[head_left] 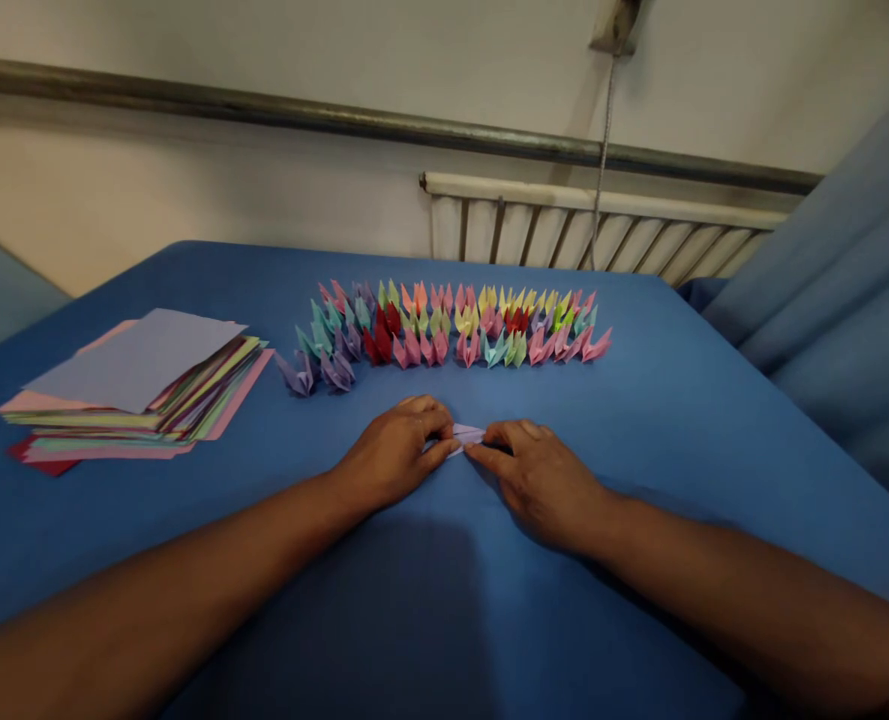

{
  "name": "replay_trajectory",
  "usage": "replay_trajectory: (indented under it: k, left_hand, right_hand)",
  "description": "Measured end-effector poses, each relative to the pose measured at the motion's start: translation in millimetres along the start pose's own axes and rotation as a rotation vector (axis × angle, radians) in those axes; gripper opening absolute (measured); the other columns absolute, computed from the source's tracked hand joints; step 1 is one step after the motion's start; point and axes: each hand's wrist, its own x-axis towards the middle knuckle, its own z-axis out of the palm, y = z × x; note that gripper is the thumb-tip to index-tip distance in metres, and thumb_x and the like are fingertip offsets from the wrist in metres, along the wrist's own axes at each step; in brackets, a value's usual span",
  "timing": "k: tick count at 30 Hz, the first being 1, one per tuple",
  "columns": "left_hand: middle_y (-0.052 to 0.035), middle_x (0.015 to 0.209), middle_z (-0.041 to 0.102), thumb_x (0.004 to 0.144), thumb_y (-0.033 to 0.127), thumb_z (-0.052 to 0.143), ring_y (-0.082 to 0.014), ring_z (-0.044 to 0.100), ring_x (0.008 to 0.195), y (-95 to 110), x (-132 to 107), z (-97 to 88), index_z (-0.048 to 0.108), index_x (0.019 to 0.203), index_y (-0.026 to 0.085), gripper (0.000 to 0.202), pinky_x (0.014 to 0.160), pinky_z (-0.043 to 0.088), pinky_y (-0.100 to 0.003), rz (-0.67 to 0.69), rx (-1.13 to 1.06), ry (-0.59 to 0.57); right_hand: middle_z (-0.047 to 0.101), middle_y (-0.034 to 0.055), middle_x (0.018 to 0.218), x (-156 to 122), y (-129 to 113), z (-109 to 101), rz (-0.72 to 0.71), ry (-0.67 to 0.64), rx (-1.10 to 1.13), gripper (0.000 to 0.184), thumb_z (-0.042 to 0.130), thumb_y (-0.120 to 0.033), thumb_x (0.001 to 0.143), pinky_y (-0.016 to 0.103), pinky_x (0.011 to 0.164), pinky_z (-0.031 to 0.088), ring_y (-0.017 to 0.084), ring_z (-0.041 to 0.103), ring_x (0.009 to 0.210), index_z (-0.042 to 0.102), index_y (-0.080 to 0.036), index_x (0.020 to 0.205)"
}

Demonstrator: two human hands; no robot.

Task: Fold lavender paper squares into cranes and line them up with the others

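Observation:
My left hand (395,450) and my right hand (538,480) rest on the blue table (444,600), fingertips meeting over a small pale lavender folded paper (465,436). Both hands pinch it from either side, pressing it against the cloth. Most of the paper is hidden under my fingers. Just beyond my hands stand rows of several small folded paper cranes (451,325) in pink, yellow, green, red, teal and purple.
A stack of coloured paper sheets (140,385) with a lavender sheet on top lies at the left of the table. A white radiator (586,230) and a metal pipe (339,118) run along the wall behind. Blue fabric (849,290) hangs at the right.

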Motion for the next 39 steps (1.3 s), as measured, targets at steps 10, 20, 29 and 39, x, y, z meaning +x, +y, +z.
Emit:
replay_trajectory:
  k: [10,20,29,39]
  left_hand:
    - [-0.0033,0.085,0.059,0.089,0.027,0.050,-0.0182,0.056,0.082,2.0,2.8,0.4,0.061,0.086,0.018,0.014,0.074,0.044,-0.030,-0.054,0.063,-0.030]
    - [-0.0021,0.085,0.059,0.087,0.026,0.054,-0.0174,0.055,0.081,2.6,3.1,0.8,0.059,0.083,0.018,0.011,0.072,0.041,-0.029,-0.062,0.041,-0.027]
    - [-0.0021,0.084,0.058,0.087,0.027,0.054,-0.0178,0.055,0.081,1.5,2.5,2.3,0.059,0.084,0.018,0.012,0.072,0.041,-0.029,-0.068,0.038,-0.012]
    - [-0.0021,0.085,0.059,0.087,0.029,0.055,-0.0175,0.055,0.080,1.3,2.9,2.6,0.060,0.083,0.018,0.013,0.071,0.041,-0.029,-0.074,0.021,-0.011]
  right_hand:
    - [0.056,0.0097,0.124,-1.1,-2.0,0.3,0.033,-0.005,-0.019,0.050,0.043,-0.012,0.092,0.039,0.086,0.040,0.025,0.050,0.103,0.046,-0.025,0.140]
    - [0.056,0.0100,0.124,-1.3,-1.4,0.7,0.044,-0.004,-0.043,0.045,0.042,-0.016,0.094,0.039,0.086,0.040,0.025,0.050,0.102,0.047,-0.023,0.138]
    - [0.057,0.0101,0.124,-2.3,-2.9,-0.7,0.046,0.003,-0.061,0.048,0.043,-0.015,0.093,0.039,0.085,0.040,0.025,0.050,0.101,0.045,-0.025,0.140]
    - [0.056,0.0104,0.125,-2.1,-2.6,-2.1,0.047,-0.002,-0.054,0.045,0.042,-0.017,0.094,0.039,0.084,0.040,0.025,0.050,0.101,0.048,-0.024,0.138]
